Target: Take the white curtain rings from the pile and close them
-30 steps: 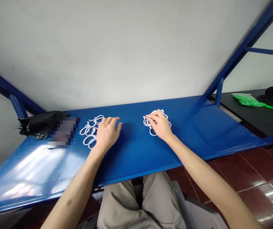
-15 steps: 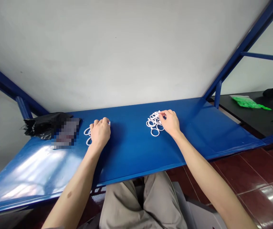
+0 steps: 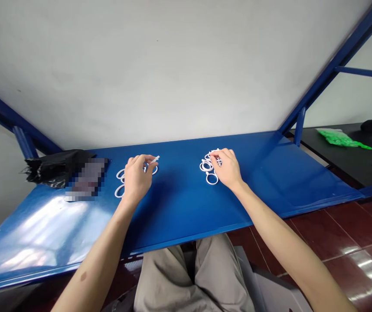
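Observation:
My left hand (image 3: 137, 177) pinches a white plastic ring (image 3: 155, 159) by its small tab, between thumb and fingertips. Beside and partly under that hand lie several more white rings (image 3: 119, 191) on the blue table (image 3: 176, 203). Farther right, my right hand (image 3: 229, 168) reaches over a loose pile of similar rings (image 3: 206, 165). Its thumb and index finger close on a ring at the far side of the pile, though the hand covers part of it. One ring (image 3: 212, 178) lies at the pile's near edge.
A black plastic bag (image 3: 52, 167) and a blurred-out flat object (image 3: 88, 177) lie on the left of the table. Behind stands a pale wall (image 3: 160, 86). Blue frame bars slant up at both sides. On a black surface at right lies a green packet (image 3: 340, 138).
My left hand has turned and shifted slightly, so the ring's tab now shows at its fingertips. My right hand has moved a little left over the pile.

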`<state>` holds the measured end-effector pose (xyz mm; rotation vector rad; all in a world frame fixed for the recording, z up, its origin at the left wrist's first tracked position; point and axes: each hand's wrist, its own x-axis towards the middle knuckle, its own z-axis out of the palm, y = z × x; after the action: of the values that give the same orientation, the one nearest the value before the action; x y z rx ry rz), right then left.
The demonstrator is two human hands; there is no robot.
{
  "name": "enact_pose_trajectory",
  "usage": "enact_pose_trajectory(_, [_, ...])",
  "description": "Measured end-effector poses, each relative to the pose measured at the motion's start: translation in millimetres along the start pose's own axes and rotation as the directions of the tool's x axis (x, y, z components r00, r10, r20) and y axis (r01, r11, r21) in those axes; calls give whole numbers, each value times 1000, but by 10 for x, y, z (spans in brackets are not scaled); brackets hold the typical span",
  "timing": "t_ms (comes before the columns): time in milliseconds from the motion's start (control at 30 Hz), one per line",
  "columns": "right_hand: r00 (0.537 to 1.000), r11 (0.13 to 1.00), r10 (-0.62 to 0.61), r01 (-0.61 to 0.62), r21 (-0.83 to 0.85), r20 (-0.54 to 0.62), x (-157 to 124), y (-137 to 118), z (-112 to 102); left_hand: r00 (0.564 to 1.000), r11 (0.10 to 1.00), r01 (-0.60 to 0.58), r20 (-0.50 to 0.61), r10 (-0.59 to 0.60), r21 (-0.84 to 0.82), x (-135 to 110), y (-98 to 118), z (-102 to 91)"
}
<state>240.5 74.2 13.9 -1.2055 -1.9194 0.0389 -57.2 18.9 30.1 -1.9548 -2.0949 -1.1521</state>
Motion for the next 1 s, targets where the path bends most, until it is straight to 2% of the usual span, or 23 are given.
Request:
enact_pose_trajectory(67, [997,994,-59,54,96,52,-39,-112,19,994,991,-111,-12,110,-70,-40,72,-5])
enact_pose_trajectory(133, [988,972,-90,61,225,125,-89,-236,29,968,962,-249,-8,250,-108,-99,158,9])
enact_pose_trajectory(200, [973,936,-85,4,353,215,-146,-349,39,919,911,-389,18,395,-140,-172,246,46])
enact_pose_trajectory(300, [941,859,-60,-120,497,332,-224,-459,80,819,815,-548,79,568,-186,-278,358,128])
enact_pose_trajectory(367, [929,817,-44,-180,549,369,-256,-485,123,759,762,-613,115,641,-207,-335,410,179])
enact_pose_trajectory(433, [925,800,-23,-210,562,379,-269,-488,158,726,732,-639,128,675,-237,-378,444,217])
enact_pose_trajectory(467, [926,801,-18,-211,560,376,-270,-486,168,736,737,-627,120,667,-250,-394,455,230])
enact_pose_trajectory(500, [929,808,-19,-203,553,368,-270,-485,173,767,761,-596,99,634,-256,-407,464,240])
enact_pose_trajectory(600, [950,834,-45,-135,535,310,-269,-492,165,914,888,-389,20,405,-244,-425,481,258])
enact_pose_trajectory(667, [963,844,-60,-93,529,264,-273,-500,160,961,931,-250,49,272,-266,-426,491,260])
enact_pose_trajectory(800, [965,786,1,-163,596,263,-275,-514,168,963,927,-122,184,197,-355,-432,529,248])
enact_pose_trajectory(900, [972,765,60,-191,615,227,-269,-536,166,970,915,-62,191,149,-398,-444,567,236])
enact_pose_trajectory(1000, [985,797,26,-125,591,173,-270,-568,154,976,903,-26,186,117,-430,-454,587,240])
